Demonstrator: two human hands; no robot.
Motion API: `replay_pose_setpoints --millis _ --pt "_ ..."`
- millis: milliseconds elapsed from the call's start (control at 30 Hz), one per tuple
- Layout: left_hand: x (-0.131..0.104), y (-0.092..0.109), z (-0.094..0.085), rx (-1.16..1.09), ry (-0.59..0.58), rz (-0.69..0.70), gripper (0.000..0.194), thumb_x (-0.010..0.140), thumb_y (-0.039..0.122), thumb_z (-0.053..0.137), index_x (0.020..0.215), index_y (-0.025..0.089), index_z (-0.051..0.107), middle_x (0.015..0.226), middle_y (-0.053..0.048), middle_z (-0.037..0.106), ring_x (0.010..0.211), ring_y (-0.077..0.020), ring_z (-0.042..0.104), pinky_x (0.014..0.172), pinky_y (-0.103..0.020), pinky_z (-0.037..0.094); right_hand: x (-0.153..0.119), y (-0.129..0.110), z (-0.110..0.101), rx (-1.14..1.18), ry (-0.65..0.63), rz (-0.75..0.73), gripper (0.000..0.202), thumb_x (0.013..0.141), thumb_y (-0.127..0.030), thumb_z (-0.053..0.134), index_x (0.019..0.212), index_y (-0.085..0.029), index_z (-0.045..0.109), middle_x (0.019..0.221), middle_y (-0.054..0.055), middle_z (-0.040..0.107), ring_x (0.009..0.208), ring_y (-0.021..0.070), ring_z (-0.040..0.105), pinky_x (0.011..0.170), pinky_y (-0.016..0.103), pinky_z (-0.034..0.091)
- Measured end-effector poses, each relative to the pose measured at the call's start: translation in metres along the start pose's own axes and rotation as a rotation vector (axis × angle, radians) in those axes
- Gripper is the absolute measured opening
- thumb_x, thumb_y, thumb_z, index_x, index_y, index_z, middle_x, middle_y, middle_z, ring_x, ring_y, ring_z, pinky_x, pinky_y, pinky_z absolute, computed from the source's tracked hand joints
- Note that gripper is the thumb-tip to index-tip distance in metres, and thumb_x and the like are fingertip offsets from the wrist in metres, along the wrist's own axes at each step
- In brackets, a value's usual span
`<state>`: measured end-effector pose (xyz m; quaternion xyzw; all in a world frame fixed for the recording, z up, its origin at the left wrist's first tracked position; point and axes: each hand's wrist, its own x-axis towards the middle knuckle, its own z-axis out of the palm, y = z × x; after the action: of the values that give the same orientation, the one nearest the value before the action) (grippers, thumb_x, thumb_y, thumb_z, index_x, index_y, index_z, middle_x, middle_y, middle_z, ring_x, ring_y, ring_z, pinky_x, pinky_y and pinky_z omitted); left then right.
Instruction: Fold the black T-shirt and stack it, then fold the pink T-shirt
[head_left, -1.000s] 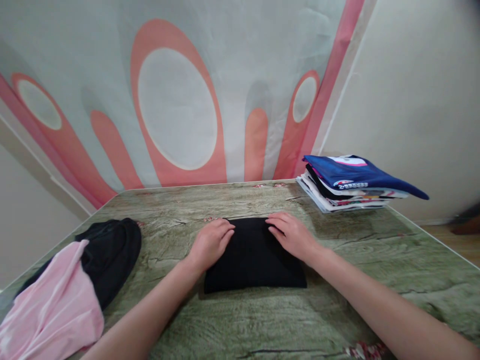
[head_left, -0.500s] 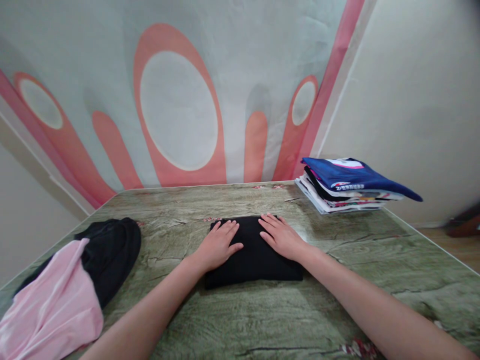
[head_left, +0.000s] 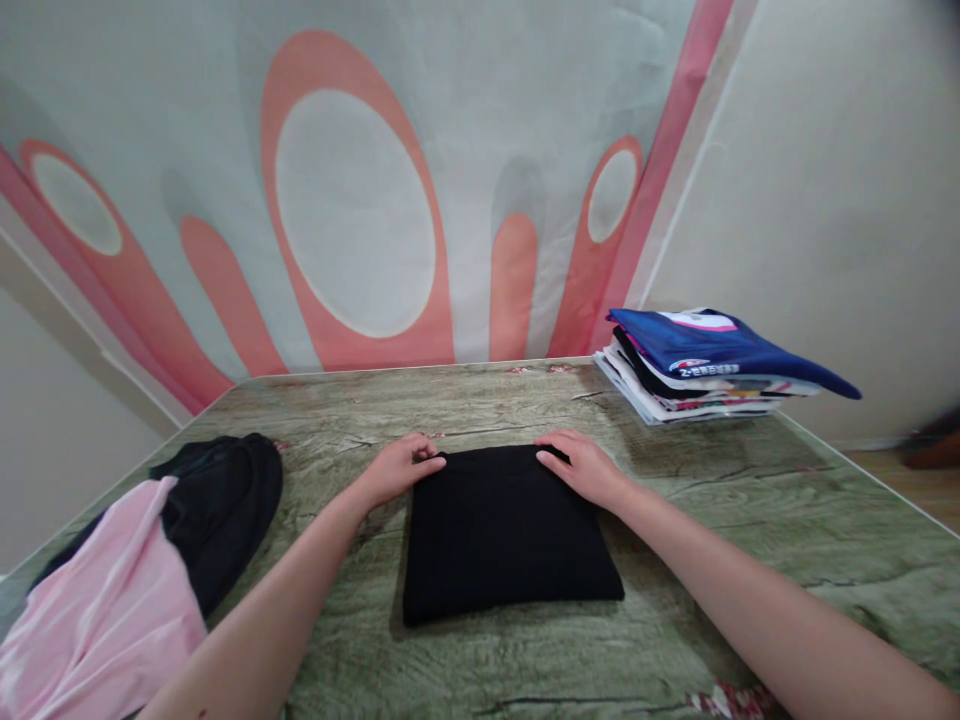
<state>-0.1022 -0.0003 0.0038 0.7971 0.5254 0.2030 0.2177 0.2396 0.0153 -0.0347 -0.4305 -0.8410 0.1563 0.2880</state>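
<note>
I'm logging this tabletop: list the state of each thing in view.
Black cloth: folded flat
Left hand: fingers curled, at black cloth's far left corner
Right hand: at black cloth's far right corner
Pink cloth: rumpled, unfolded
Dark cloth: bunched, partly under the pink
Clothes pile: folded, blue on top

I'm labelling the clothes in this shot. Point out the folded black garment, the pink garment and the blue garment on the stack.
Folded black garment [head_left: 510, 535]: head view, middle of its top face.
Pink garment [head_left: 112, 610]: head view, middle of its crumpled cloth.
Blue garment [head_left: 739, 350]: head view, its upper surface.
</note>
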Motion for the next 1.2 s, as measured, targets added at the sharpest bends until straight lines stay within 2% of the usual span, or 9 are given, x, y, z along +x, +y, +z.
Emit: replay_pose_setpoints --millis 67,267,500,733,867,1000,1200 --pt "0.001 -0.003 0.004 0.034 0.021 0.016 0.029 0.082 0.048 0.053 0.073 0.02 0.059 0.08 -0.001 0.06 0.082 -0.0192 0.056 0.077 -0.029 0.043 0.001 0.002 0.0 0.022 0.012 0.004 0.026 0.091 -0.039 0.051 0.108 -0.024 0.065 0.106 0.005 0.067 0.103 0.0212 0.059 0.094 0.037 0.043" --pt "0.001 -0.003 0.015 0.057 0.095 0.0 0.025 0.086 0.044 0.051 0.081 0.02 0.057 0.079 -0.001 0.059 0.075 -0.0178 0.055 0.069 -0.028 0.041 0.001 0.007 -0.001 0.025 0.028 -0.021 0.022 0.091 -0.036 0.054 0.106 -0.024 0.064 0.103 0.004 0.067 0.1 0.0207 0.059 0.092 0.037 0.044" --pt "0.0 -0.003 0.02 0.101 0.131 0.033 0.025 0.09 0.041 0.046 0.088 0.02 0.059 0.085 -0.003 0.061 0.081 -0.0198 0.058 0.076 -0.031 0.043 0.002 0.008 0.004 -0.04 0.085 -0.031 0.017 0.092 -0.028 0.052 0.102 -0.025 0.066 0.097 0.004 0.067 0.097 0.0209 0.059 0.089 0.038 0.045" --pt "-0.001 -0.002 0.017 0.1 0.191 0.031 0.033 0.092 0.046 0.041 0.09 0.02 0.061 0.092 -0.005 0.063 0.089 -0.0214 0.058 0.083 -0.032 0.044 0.0 0.007 -0.002 -0.05 0.131 -0.016 0.016 0.092 -0.027 0.052 0.098 -0.025 0.066 0.095 0.004 0.065 0.094 0.0204 0.058 0.086 0.037 0.044" --pt "-0.003 -0.005 0.008 0.039 0.144 -0.002 0.038 0.09 0.053 0.041 0.085 0.02 0.061 0.087 -0.003 0.064 0.084 -0.02 0.058 0.08 -0.031 0.044 -0.002 0.009 -0.011 -0.061 0.166 -0.004 0.012 0.089 -0.029 0.057 0.091 -0.023 0.067 0.092 0.004 0.064 0.092 0.0199 0.057 0.084 0.035 0.043" --pt "-0.004 -0.006 0.004 -0.019 0.083 -0.004 0.036 0.087 0.053 0.048 0.083 0.02 0.062 0.082 -0.001 0.063 0.078 -0.0179 0.058 0.075 -0.028 0.044 -0.001 0.011 -0.013 -0.041 0.12 0.005 0.01 0.084 -0.032 0.064 0.088 -0.023 0.067 0.088 0.002 0.063 0.089 0.0194 0.056 0.082 0.034 0.043" --pt "-0.003 -0.007 0.01 0.022 0.117 0.031 0.033 0.085 0.049 0.051 0.081 0.02 0.064 0.081 -0.002 0.063 0.078 -0.0183 0.058 0.075 -0.029 0.044 0.002 0.014 -0.009 0.024 0.028 0.054 0.012 0.081 -0.031 0.066 0.09 -0.022 0.066 0.085 0.002 0.063 0.084 0.018 0.056 0.079 0.033 0.042"
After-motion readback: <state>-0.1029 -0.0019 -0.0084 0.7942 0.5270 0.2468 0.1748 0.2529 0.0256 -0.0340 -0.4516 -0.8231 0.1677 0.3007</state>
